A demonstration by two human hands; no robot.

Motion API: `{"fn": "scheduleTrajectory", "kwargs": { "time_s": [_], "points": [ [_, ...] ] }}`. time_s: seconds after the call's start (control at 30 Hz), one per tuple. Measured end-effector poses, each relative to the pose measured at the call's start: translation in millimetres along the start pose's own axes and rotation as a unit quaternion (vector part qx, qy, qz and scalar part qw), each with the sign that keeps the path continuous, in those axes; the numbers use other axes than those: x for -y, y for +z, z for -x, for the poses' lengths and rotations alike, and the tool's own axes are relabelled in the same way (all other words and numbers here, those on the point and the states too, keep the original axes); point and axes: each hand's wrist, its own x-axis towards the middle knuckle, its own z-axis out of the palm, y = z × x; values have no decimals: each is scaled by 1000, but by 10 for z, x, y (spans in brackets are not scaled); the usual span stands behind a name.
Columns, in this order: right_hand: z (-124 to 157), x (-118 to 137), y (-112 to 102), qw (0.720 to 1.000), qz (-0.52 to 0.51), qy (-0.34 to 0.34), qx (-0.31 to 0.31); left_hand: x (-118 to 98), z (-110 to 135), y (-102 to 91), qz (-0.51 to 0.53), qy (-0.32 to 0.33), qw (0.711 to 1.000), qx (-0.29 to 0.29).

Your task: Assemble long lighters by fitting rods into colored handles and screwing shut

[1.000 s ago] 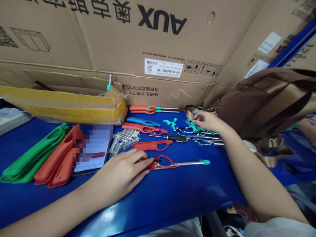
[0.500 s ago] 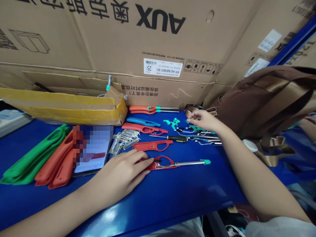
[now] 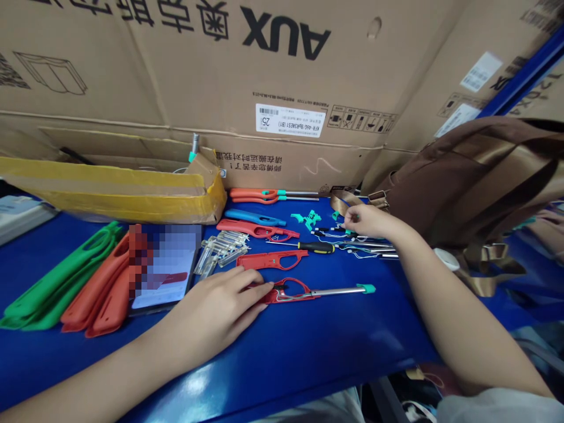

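My left hand [image 3: 227, 299] is closed over the handle end of an opened red gas lighter [image 3: 293, 292], which lies on the blue table. Wires show inside its shell, and a metal tube with a green tip points right. My right hand [image 3: 368, 221] is farther back, fingers pinched beside small green plastic parts [image 3: 335, 216]; what they hold, if anything, is hidden. Metal tubes with wires [image 3: 374, 247] lie just below that hand. Between the hands are an empty red shell half [image 3: 273, 259] and a yellow-black screwdriver [image 3: 317, 247].
Clear fuel tanks [image 3: 224, 249] lie beside a phone [image 3: 165, 279]. Red shells [image 3: 103, 288] and green shells [image 3: 66, 276] are on the left. A taped cardboard box [image 3: 176, 197] stands behind. Orange lighters [image 3: 255, 195] lie at the back, and a brown bag [image 3: 458, 176] is at right.
My right hand has moved slightly right and toward me, over the small green parts, and its fingers have drawn together. My left hand stays on the red gas lighter.
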Motion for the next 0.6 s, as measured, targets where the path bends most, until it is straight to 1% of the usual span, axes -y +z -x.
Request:
{"fn": "scheduleTrajectory", "kwargs": {
  "time_s": [0.07,0.17,0.23,0.37,0.43,0.5,0.6],
  "points": [
    [0,-30,-20,1000,-20,1,-19,0,4,6,0,-2,1000,-2],
    [8,-31,-40,995,-74,-8,-63,-1,10,14,-1,-5,1000,-2],
    [11,22,-30,989,-116,-21,-85,-2,9,13,2,-4,1000,-1],
    [8,160,14,981,-162,-47,-95,-3,2,5,7,-1,1000,-2],
    [22,162,-3,983,-147,-42,-103,-6,2,2,7,-2,1000,-2],
    [55,105,-59,988,-104,-20,-111,-9,8,2,8,-2,1000,0],
    [107,-15,-157,995,-30,15,-93,-11,18,3,8,-4,1000,3]
  ]
}}
